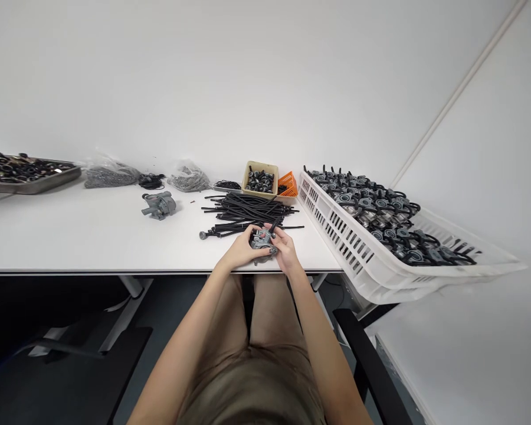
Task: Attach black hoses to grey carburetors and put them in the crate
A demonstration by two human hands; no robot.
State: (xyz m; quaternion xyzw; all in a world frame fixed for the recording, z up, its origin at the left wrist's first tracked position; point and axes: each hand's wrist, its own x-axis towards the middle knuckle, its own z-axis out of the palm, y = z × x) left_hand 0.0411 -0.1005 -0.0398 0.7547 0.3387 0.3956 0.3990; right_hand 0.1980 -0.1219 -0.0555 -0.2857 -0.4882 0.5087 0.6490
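Note:
Both my hands hold one small grey metal part (262,239) with a short black tube rising from it, just above the front edge of the white table (92,242). My left hand (240,251) cups it from the left with fingers curled round it. My right hand (284,248) grips it from the right, fingers closed on the part. Directly behind lies a pile of black rubber tubes (248,211).
A similar grey part (159,205) lies alone at mid-table. A white slotted crate (354,248) of assembled parts sits at right. A beige box (260,179), an orange basket (288,184), plastic bags (110,175) and a grey tray (24,171) line the back.

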